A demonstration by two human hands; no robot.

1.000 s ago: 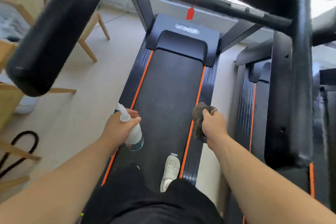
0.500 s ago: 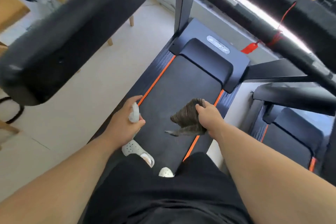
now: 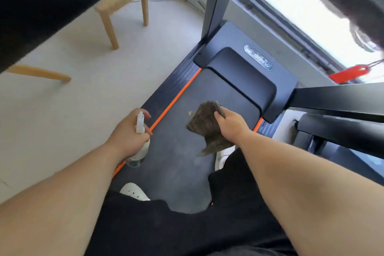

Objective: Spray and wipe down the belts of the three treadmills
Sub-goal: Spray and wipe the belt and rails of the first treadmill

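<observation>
Head camera is looking down at a person who is standing on a treadmill belt (image 3: 176, 151), dark grey and bordered by an orange stripe (image 3: 176, 97) on its left side. The left hand (image 3: 128, 133) is wrapping around a small spray bottle (image 3: 140, 145), with the white nozzle (image 3: 140, 122) sticking up between the fingers and the clear lower part of the bottle showing below the palm. The bottle is hanging over the left edge of the belt, just above the orange stripe. The right hand (image 3: 230, 124) is gripping a brownish cloth (image 3: 207, 129) by its upper edge; the fingers are closing firmly on it and the rest of the cloth is hanging down loose over the middle of the belt. Whether the cloth is touching the belt, I cannot tell.

Ahead of the hands, the black motor cover (image 3: 249, 77) is sitting at the front end of the belt, with an oval logo plate on it. A grey upright post (image 3: 218, 0) is rising from its left corner. A red tag (image 3: 349, 74) is dangling at the right, near the bright window. Part of a second treadmill (image 3: 336, 137) is showing at the right edge.

Two white shoes are appearing on the belt: one (image 3: 134, 191) near the left side and one (image 3: 223, 157) partly hidden under the cloth and the right forearm. Black shorts (image 3: 176, 230) are filling the bottom. On the pale floor (image 3: 72, 100) to the left, wooden chair legs (image 3: 109, 25) are standing well apart from the treadmill.
</observation>
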